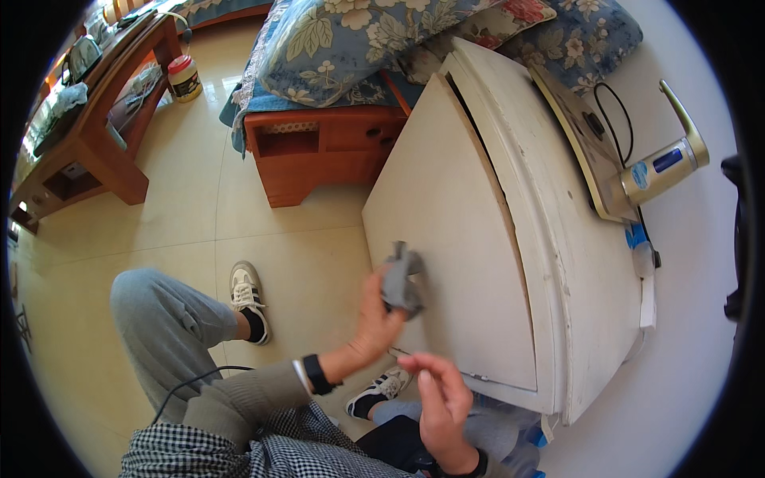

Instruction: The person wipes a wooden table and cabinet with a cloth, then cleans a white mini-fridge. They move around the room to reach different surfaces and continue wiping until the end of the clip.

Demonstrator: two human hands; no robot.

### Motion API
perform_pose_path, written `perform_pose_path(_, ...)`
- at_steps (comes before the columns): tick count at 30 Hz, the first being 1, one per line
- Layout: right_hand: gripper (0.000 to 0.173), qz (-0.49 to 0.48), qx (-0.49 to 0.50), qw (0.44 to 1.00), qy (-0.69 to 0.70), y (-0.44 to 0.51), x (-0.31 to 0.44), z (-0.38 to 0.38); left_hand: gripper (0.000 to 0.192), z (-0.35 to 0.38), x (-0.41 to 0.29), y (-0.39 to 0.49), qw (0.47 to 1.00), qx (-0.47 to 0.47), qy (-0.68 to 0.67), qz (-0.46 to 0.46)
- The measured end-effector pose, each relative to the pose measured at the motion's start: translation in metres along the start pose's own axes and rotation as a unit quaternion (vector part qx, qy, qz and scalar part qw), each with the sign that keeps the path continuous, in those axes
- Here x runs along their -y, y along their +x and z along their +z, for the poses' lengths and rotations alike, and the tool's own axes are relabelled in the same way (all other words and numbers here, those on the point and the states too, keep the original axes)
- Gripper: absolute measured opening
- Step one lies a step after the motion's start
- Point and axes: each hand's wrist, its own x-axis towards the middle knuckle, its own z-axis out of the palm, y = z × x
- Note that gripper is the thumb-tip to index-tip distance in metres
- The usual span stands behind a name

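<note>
My left hand (pixel 373 325), with a black band at its wrist, presses a crumpled grey cloth (pixel 401 284) against or close to the white door (pixel 442 239) of a low cabinet. Slight blur covers the cloth and fingers. To the right and nearer my body, my right hand (pixel 442 400) is raised with curled fingers near the door's lower edge. A thin piece (pixel 397 351) shows by its fingertips; whether the fingers hold it cannot be told. A small metal hinge (pixel 478 376) sits at the door's edge beside this hand. The door stands slightly away from the cabinet frame along its upper side.
On the cabinet top (pixel 574 239) stand a gold-coloured electric water dispenser (pixel 657 170) and its base plate with a black cable. A wooden bed frame (pixel 323 155) with floral pillows is beyond. Plastic bottles (pixel 526 448) lie beside my leg. A wooden table (pixel 113 149) and red-lidded jar (pixel 184 77) are at left.
</note>
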Motion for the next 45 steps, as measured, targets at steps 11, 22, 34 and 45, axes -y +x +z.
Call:
perform_pose_path(11, 0.020, -0.086, 0.100, 0.987, -0.088, 0.019, 0.013, -0.001, 0.083, 0.020, 0.018, 0.134, 0.952, -0.043, 0.100, 0.286)
perform_pose_path(22, 0.021, -0.027, 0.111, 0.991, -0.065, 0.030, 0.003, 0.011, 0.097, 0.019, 0.102, 0.025, 0.986, 0.017, 0.129, 0.103)
perform_pose_path(34, 0.021, 0.054, 0.100, 0.993, -0.034, 0.032, 0.006, 0.006, 0.091, -0.078, 0.170, 0.221, 0.994, 0.030, -0.006, -0.105)
perform_pose_path(45, 0.022, 0.078, 0.120, 0.989, 0.032, 0.036, -0.011, 0.002, 0.106, -0.011, 0.258, -0.030, 0.926, 0.213, 0.259, -0.172)
